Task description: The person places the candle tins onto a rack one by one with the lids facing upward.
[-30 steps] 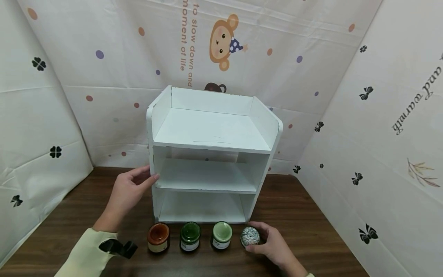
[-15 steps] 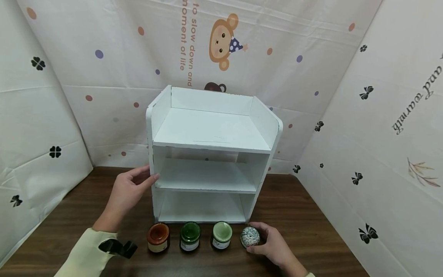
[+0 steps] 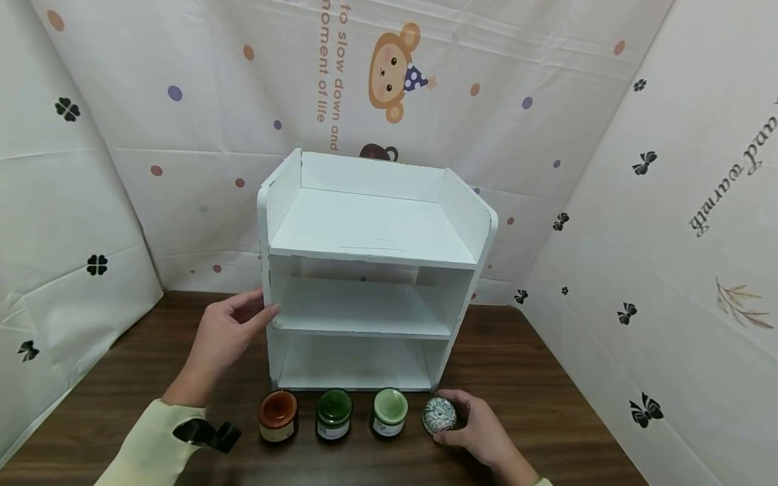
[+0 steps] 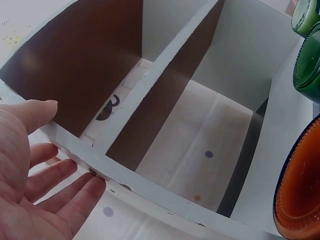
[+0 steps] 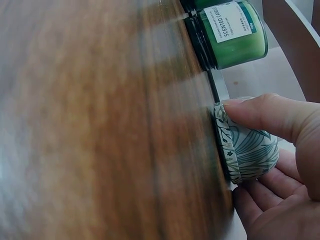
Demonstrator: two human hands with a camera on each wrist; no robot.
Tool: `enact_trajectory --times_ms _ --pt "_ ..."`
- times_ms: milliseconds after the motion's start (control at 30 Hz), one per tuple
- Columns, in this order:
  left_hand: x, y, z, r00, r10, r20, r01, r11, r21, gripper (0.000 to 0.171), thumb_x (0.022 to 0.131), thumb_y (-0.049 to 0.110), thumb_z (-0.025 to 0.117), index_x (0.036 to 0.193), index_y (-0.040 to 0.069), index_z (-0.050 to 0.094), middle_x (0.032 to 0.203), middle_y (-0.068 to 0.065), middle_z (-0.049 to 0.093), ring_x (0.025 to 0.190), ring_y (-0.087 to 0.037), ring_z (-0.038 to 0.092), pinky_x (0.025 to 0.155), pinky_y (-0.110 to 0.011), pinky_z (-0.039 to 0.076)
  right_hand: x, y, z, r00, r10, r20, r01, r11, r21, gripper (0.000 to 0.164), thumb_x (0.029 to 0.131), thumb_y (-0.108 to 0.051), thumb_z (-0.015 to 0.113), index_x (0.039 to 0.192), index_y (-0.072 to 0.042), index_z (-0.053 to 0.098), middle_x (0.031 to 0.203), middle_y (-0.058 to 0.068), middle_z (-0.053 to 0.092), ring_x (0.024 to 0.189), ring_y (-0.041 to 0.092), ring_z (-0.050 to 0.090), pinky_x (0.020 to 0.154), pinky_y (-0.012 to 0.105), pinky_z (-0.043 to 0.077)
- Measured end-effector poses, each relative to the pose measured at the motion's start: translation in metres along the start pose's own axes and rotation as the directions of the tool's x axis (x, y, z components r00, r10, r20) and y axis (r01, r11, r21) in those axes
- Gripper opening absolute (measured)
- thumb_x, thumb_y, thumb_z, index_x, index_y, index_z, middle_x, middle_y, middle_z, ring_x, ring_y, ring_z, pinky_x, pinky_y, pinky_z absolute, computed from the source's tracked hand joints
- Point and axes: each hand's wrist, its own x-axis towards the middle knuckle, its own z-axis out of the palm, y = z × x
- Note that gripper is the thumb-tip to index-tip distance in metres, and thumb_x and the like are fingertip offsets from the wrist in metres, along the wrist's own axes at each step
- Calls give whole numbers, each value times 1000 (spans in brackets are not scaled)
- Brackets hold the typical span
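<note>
On the near left, a pale yellow sleeve is showing soft creases, and a black strap is crossing its cuff, with a blocky black piece jutting out to the right. On the near right, a similarly pale sleeve edge is barely peeking in. The left hand and right hand are both showing bare.

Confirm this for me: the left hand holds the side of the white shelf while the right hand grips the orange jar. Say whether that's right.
Not quite: the right hand grips the leaf-patterned tin, as the right wrist view shows. The left hand does hold the side of the white shelf.
</note>
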Motion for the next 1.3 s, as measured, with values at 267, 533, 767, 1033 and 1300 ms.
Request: enact_trajectory --times_ms 267,533,767,1033,1300 --pt "0 2 0 1000 -6 -4 6 1000 11 68 94 51 70 144 7 59 136 -19 67 121 -34 66 82 -14 55 0 0 -1 1000 10 -2 -10 1000 1 69 70 -11 94 132 -2 64 129 12 69 121 32 65 95 29 54" --pt "0 1 0 1000 -12 -4 12 1000 16 68 94 52 70 144 7 59 136 -18 67 121 -34 66 81 -12 54 -1 -2 -1 1000 9 -8 -9 1000 5 68 70 -10 93 131 -2 64 129 14 69 122 34 65 101 49 52" --pt "0 1 1 1000 -14 -1 14 1000 7 68 94 52 70 144 6 59 135 -19 67 121 -34 66 79 -9 51 -2 -1 -2 1000 7 -16 -7 1000 19 68 70 -9 93 131 -2 64 129 14 69 120 34 66 99 50 54" --pt "1 1 1 1000 -6 -2 6 1000 8 68 94 51 70 144 6 59 135 -19 67 121 -34 66 78 -7 50 -3 3 -1 999 -6 -34 9 997 71 68 70 -9 93 131 -2 64 128 14 69 120 32 66 96 35 56" --pt "0 1 1 1000 -7 -1 7 1000 6 67 95 51 70 143 6 59 135 -19 67 122 -34 66 79 -8 51 -1 2 0 1000 -5 -10 5 999 35 69 71 -18 94 131 -4 64 128 13 69 120 32 66 98 42 56"
